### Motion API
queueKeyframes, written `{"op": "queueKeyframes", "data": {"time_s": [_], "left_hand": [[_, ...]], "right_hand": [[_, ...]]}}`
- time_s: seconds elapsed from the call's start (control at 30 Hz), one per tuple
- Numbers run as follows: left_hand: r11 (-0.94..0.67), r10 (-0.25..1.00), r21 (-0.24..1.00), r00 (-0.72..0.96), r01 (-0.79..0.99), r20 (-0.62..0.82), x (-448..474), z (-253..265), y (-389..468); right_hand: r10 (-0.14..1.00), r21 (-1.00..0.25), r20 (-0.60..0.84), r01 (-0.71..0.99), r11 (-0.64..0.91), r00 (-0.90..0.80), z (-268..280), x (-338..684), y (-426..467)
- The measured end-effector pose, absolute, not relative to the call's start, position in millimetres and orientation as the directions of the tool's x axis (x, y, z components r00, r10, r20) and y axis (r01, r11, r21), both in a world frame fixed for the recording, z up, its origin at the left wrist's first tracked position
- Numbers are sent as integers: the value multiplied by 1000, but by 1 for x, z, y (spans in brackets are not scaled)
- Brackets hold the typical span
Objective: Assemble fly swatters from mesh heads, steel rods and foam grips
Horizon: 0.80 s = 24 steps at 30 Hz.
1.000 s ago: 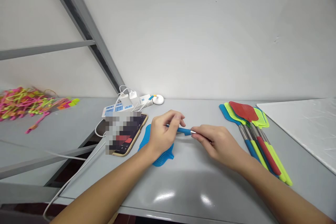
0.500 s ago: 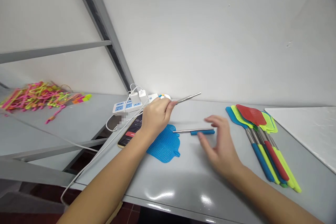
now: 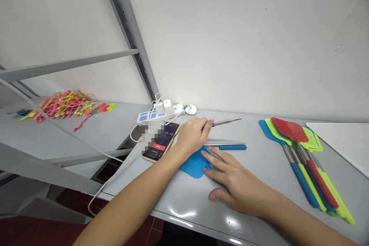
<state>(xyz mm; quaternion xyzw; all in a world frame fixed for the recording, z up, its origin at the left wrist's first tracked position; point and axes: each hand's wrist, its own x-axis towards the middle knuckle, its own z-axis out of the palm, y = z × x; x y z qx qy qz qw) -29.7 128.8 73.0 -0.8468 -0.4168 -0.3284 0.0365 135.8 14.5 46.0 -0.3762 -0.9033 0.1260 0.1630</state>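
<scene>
My left hand (image 3: 192,134) is closed around a fly swatter handle, whose metal rod (image 3: 227,122) points out to the right; a bit of blue shows beside the thumb. Below it, a blue mesh swatter head (image 3: 196,166) lies on the table, partly covered by my left wrist. My right hand (image 3: 233,178) has its fingers spread, the tips at the right edge of that mesh. Behind my right fingers lies another blue handle (image 3: 233,147) alongside a thin metal rod (image 3: 213,145).
Several assembled swatters (image 3: 302,161) are piled at the right, by a white sheet (image 3: 343,138). A phone (image 3: 161,144), a power strip (image 3: 152,116) with cables and a round white object (image 3: 190,110) sit at the left. Colourful strips (image 3: 69,103) lie beyond the shelf frame (image 3: 135,42).
My right hand has moved left and down from the loose blue handle to the mesh head. My left hand still grips its handle, and the whole view has shifted.
</scene>
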Motion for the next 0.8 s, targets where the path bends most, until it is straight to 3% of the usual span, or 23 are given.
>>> {"op": "queueKeyframes", "data": {"time_s": [0.13, 0.43, 0.6, 0.8], "left_hand": [[-637, 699, 221, 431, 739, 571, -30, 72, 130], [-654, 704, 234, 465, 719, 536, -28, 70, 129], [-651, 715, 250, 469, 717, 518, -28, 69, 130], [-652, 725, 277, 474, 706, 499, -27, 67, 131]], "right_hand": [[755, -399, 265, 644, 652, -600, 48, 142, 16], [866, -408, 209, 764, 500, -455, 49, 144, 20], [903, -462, 127, 781, 419, -409, 44, 144, 20], [951, -640, -53, 741, 202, -304, 49, 146, 20]]}}
